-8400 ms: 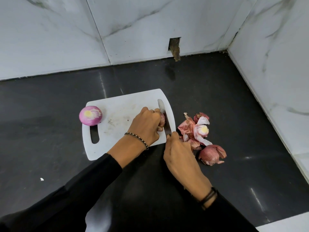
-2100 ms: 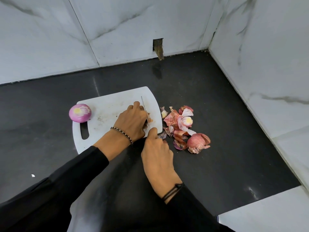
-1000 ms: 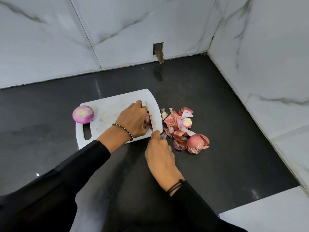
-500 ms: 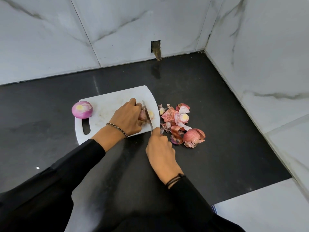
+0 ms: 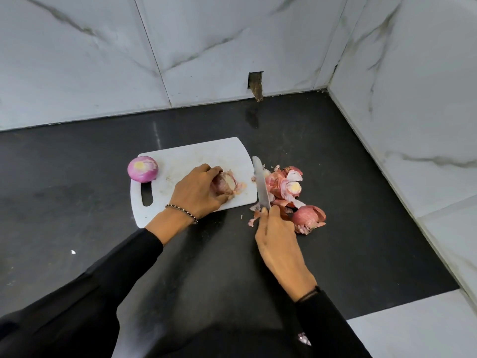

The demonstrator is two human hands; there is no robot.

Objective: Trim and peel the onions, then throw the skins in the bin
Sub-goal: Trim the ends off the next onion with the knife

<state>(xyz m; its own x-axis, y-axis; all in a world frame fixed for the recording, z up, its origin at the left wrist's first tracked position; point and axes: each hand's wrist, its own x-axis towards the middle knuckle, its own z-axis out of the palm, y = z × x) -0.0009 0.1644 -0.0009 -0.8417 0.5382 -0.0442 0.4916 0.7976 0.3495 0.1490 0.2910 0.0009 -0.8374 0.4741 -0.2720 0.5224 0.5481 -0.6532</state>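
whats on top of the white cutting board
On the board, a peeled onion sits at the left corner above the handle slot. The left hand grips a second onion, its cut end showing, with scraps beside. The hand covers the rest of that onion.

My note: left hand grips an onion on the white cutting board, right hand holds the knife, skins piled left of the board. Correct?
No. The head view shows the onion skins piled right of the cutting board, not left. The left hand does grip the onion on it, and the right hand holds the knife.
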